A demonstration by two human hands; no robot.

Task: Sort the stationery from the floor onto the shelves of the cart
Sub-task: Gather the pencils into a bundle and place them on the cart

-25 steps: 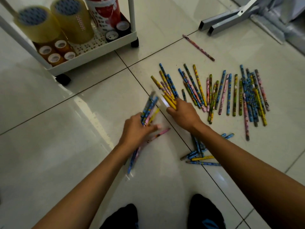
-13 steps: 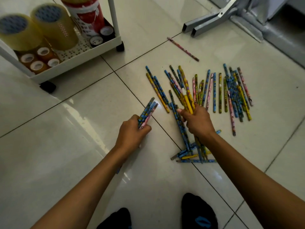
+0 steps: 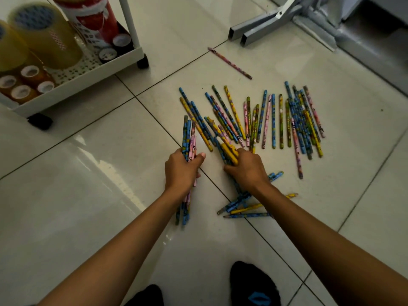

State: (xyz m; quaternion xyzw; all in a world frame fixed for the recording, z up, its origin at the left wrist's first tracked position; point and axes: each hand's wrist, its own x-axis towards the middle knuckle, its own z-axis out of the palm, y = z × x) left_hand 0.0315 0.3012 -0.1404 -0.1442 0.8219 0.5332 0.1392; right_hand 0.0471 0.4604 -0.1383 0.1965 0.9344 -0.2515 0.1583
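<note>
Gathering pencils: left hand [image 3: 181,171] clamped its bundle [image 3: 189,138] while right hand [image 3: 247,168] apparently closed around a floor [image 3: 110,206] cluster [image 3: 229,151], best kept parallel.

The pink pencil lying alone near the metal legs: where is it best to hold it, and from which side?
Pinch the lone pencil at mid-length, from above, fingers across its diagonal shaft. It lies flat on the floor, apart from the others, with open tile on both sides.

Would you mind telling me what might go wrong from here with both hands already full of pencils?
1. The left hand grips a long bundle near its middle; pencils may slide out.
2. The right hand grabs more from a crossed pile, so neighbours may scatter.
3. The lone pink pencil lies apart and may be missed.
</note>
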